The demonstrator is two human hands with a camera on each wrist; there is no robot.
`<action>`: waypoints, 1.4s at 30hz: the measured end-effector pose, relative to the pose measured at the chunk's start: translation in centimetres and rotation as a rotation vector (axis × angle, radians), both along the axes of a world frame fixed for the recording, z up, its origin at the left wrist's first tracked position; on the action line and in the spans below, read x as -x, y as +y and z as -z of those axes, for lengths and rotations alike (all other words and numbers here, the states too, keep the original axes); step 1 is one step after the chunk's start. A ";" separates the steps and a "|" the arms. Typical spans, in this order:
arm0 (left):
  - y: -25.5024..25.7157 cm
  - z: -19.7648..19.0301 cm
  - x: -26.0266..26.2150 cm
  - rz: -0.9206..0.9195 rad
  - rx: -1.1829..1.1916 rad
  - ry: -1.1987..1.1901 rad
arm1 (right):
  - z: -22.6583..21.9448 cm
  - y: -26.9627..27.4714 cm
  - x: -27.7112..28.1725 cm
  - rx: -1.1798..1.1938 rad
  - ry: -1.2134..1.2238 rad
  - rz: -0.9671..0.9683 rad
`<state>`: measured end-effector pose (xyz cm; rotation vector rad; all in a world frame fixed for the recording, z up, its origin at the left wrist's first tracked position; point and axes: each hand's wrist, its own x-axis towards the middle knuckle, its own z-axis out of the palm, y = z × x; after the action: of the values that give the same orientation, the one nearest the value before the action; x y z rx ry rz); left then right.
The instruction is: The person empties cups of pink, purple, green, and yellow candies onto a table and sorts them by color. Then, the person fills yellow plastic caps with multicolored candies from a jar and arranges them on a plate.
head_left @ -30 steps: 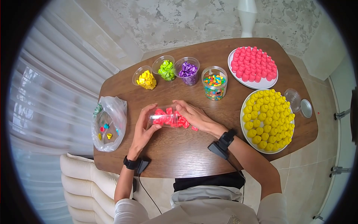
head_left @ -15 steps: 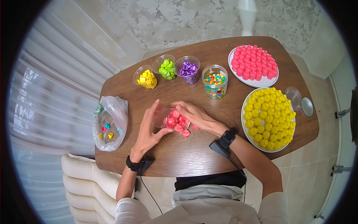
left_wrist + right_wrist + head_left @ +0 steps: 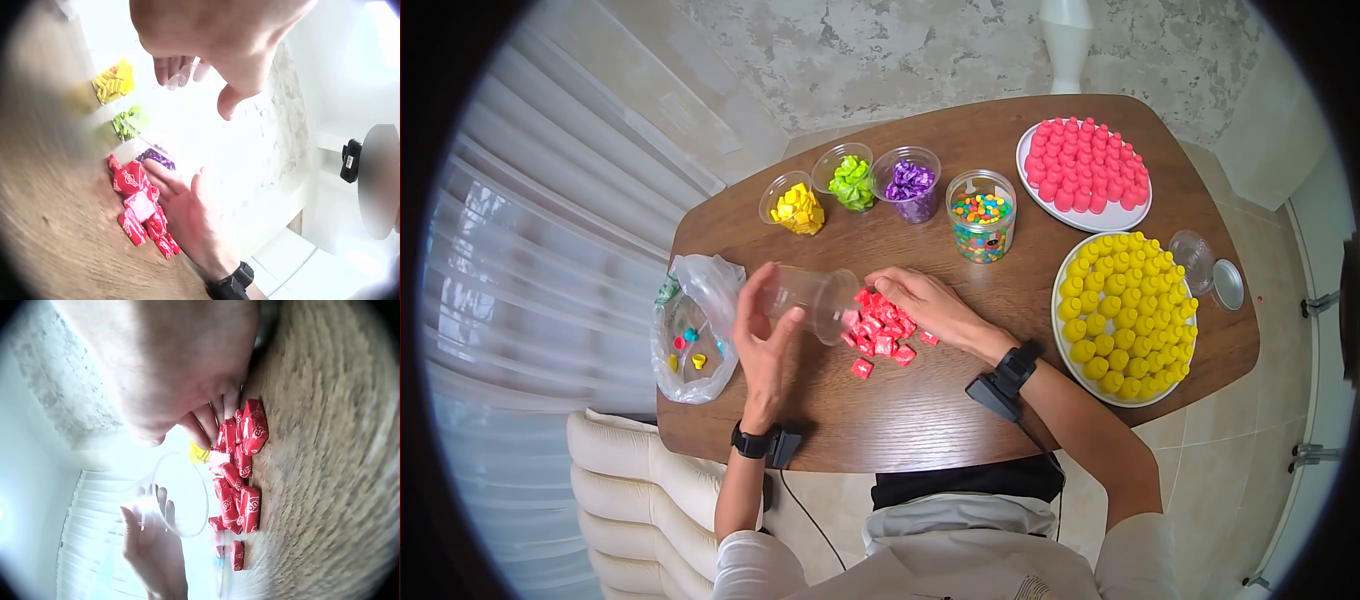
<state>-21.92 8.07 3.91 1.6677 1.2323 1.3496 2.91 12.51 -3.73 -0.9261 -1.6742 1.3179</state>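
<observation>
My left hand (image 3: 762,340) grips a clear plastic cup (image 3: 808,296) tipped on its side, with thumb and fingers around it. The cup's mouth faces right, and no candies show inside. Just beyond its rim, several red wrapped candies (image 3: 884,330) lie in a loose heap on the table, a few of them apart at the near side. Fingers extended, my right hand (image 3: 932,308) rests along the far right side of the heap; its fingertips are right at the candies in the right wrist view. White print shows on the red wrappers (image 3: 250,509).
Behind stand cups of yellow (image 3: 798,212), green (image 3: 850,185) and purple candies (image 3: 911,182), then a jar of coloured sweets (image 3: 981,228). Plates of pink (image 3: 1085,165) and yellow bottle-shaped pieces (image 3: 1122,310) stand right, near a round lid (image 3: 1228,284). A plastic bag (image 3: 718,375) lies left.
The red candies have slid out of the cup onto the table. My left hand has drawn the emptied cup back to the left; my right hand has stayed nearly in place.
</observation>
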 end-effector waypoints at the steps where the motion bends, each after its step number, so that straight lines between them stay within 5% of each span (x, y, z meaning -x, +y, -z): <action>1: 0.3 0.1 0.4 -0.095 -0.016 -0.002 | -0.1 -0.1 -0.1 -0.001 0.001 -0.003; 4: 1.4 0.4 1.7 -0.255 -0.067 0.055 | -0.5 -0.2 -0.1 -0.001 -0.034 -0.009; 6: 2.1 0.2 2.4 -0.382 -0.076 0.360 | -0.6 -0.2 -0.2 -0.016 -0.049 -0.012; 9: 2.7 0.0 2.5 -0.419 -0.062 0.510 | -1.1 -0.3 -0.4 -0.015 -0.073 -0.015; 18: 6.9 2.1 4.6 -0.444 -0.132 0.566 | -0.8 -0.3 -0.3 -0.096 -0.054 -0.004; 27: 5.4 -1.1 3.2 -0.597 -0.141 0.653 | -0.4 -0.2 -0.4 -0.106 -0.067 -0.014; 30: 4.6 -0.7 3.3 -0.592 -0.145 0.382 | -0.3 -0.1 -0.3 -0.121 -0.067 -0.013; 36: 2.3 1.9 4.7 -0.357 0.089 0.323 | -0.4 -0.2 -0.3 -0.129 -0.071 -0.009; 38: 1.4 1.4 4.5 -0.335 0.096 0.351 | -0.4 -0.2 -0.3 -0.131 -0.057 -0.013; 40: 0.8 1.1 4.5 -0.253 -0.026 0.687 | -0.4 -0.2 -0.4 -0.135 -0.045 -0.015; 42: 0.4 0.4 4.5 -0.219 -0.013 0.771 | -0.5 -0.2 -0.3 -0.118 -0.051 -0.017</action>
<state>-26.42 8.45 3.49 2.2070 1.8730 0.8244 3.25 12.30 -3.28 -0.8837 -1.7827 1.2018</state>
